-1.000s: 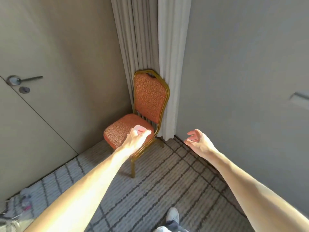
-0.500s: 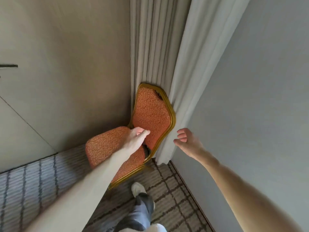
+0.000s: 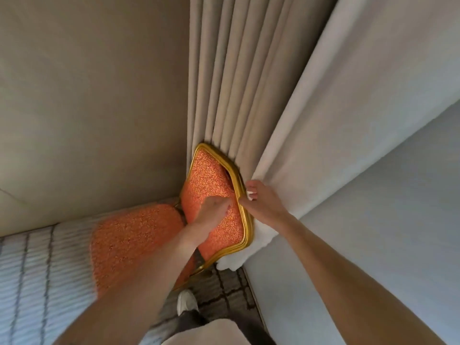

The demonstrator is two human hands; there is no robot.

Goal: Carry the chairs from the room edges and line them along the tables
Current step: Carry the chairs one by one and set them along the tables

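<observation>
Head view: the chair [image 3: 211, 185] is standing in the room corner, its backrest leaning into the curtain [image 3: 224, 83] at 12 o'clock and its seat reaching toward 8 o'clock over the striped carpet [image 3: 37, 270]. The right hand [image 3: 263, 205] is gripping the gold frame [image 3: 245, 220] at the backrest's 3 o'clock edge, fingers tucking behind it against the cloth. The left hand [image 3: 211, 215] is hovering over the backrest's front, too blurred to tell whether it is holding anything.

The curtain folds are likely snagging on the frame as the chair lifts, and a one-sided grip is risking a swing into the wall or the shoe [image 3: 186, 301] at 6 o'clock.

The chair is showing orange patterned upholstery, padded, inside a shiny, slick-looking gold rim.
</observation>
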